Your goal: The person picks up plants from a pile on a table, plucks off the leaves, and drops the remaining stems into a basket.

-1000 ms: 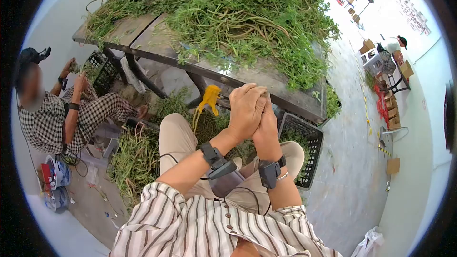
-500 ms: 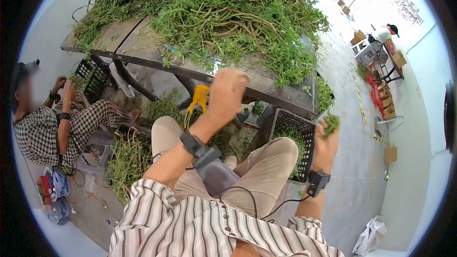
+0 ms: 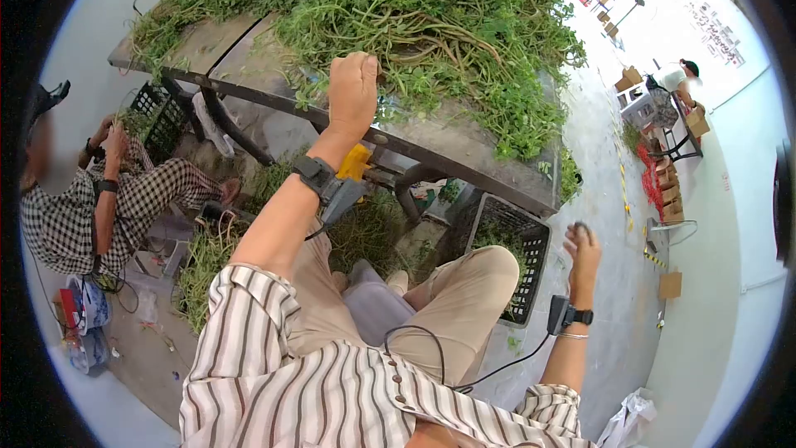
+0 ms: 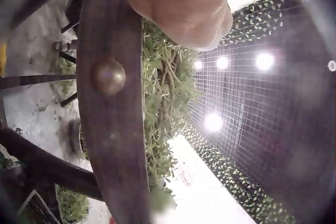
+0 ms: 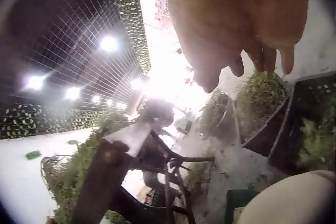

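Note:
My left hand (image 3: 354, 95) hovers over the near edge of the wooden table (image 3: 489, 153), in front of a big heap of leafy green stems (image 3: 398, 21). Its knuckles face up, and what its fingers do is hidden; in the left wrist view part of that hand (image 4: 184, 8) overlaps the table rim and greens. Out to the right of the table, beyond my knee, my right hand (image 3: 585, 255) is raised with loosely bent fingers and nothing visible in them. The right wrist view shows the same hand (image 5: 239, 24) with its fingers hanging apart from the greens below.
A black crate (image 3: 539, 270) holding greens stands right of my knees. Under the table edge hangs a yellow cloth-like thing (image 3: 355, 164). More stems (image 3: 197, 282) lie left of my legs. At left sits a person in checks (image 3: 62, 224); another works far right (image 3: 676, 79).
My hands were together, then parted. The bunch of greens in my right hand has left it, and that hand moved slightly right. My left hand has moved up and left toward the heap.

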A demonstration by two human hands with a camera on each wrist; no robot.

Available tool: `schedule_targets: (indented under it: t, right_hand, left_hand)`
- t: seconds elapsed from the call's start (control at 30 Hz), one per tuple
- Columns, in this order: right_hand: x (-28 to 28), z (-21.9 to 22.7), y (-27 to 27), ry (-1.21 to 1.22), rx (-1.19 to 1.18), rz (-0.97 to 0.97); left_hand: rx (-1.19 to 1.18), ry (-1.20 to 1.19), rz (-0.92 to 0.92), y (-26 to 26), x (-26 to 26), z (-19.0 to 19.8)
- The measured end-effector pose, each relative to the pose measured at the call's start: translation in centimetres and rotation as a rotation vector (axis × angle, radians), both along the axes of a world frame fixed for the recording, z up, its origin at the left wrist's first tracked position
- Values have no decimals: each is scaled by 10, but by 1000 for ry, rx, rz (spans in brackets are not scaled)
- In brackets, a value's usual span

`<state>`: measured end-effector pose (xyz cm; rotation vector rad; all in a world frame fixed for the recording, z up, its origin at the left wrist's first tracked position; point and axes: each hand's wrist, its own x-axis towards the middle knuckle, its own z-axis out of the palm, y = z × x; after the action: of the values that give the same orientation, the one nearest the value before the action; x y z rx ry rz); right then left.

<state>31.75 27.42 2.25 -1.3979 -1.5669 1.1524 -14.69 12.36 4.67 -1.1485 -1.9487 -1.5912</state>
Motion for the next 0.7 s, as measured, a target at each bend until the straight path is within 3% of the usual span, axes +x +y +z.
schedule_targets:
  t: [0.17, 0.37, 0.47, 0.53, 0.7]
  right_hand:
    - [-99, 95, -25, 69, 131, 223]
    - [-217, 131, -24, 93, 156, 569]
    - [-273, 137, -21, -94, 299, 735]
    - [-307, 133, -21, -153, 739, 810]
    - [-366, 128, -16, -300, 1039, 813]
  left_hand:
    - [34, 48, 21, -3, 9, 1]
    - [-34, 136, 27, -4, 7, -1]
    - [-85, 141, 56, -4, 9, 2]
    - [-76, 146, 65, -4, 9, 2]
    - [-26, 172, 98, -2, 10, 4]
